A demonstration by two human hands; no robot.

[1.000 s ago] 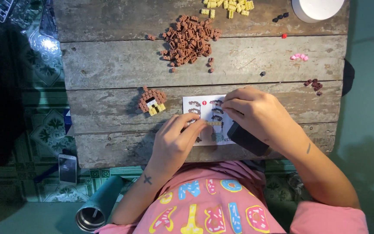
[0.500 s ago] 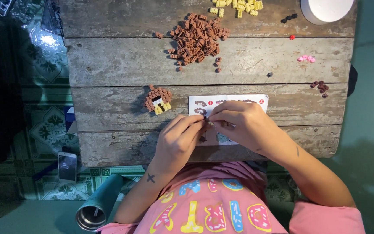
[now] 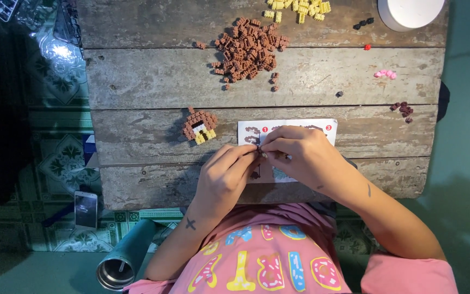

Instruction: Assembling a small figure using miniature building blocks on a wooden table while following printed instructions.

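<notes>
My left hand (image 3: 225,177) and right hand (image 3: 300,155) pinching a tiny brick (image 3: 260,152) together, over glossy sheet (image 3: 251,130), rough plank counter (image 3: 137,81), knobbly brown brick pile (image 3: 248,49)

Rough, weathered grey wood planks for the table (image 3: 137,76); matt plastic brown bricks (image 3: 248,49) at twelve o'clock; smooth printed paper sheet (image 3: 251,130); glossy phone (image 3: 86,208).

You're seeing brown bricks (image 3: 248,50), yellow bricks (image 3: 298,7), pink pieces (image 3: 385,73), a grey weathered table (image 3: 153,76), a white bowl (image 3: 409,12).
</notes>
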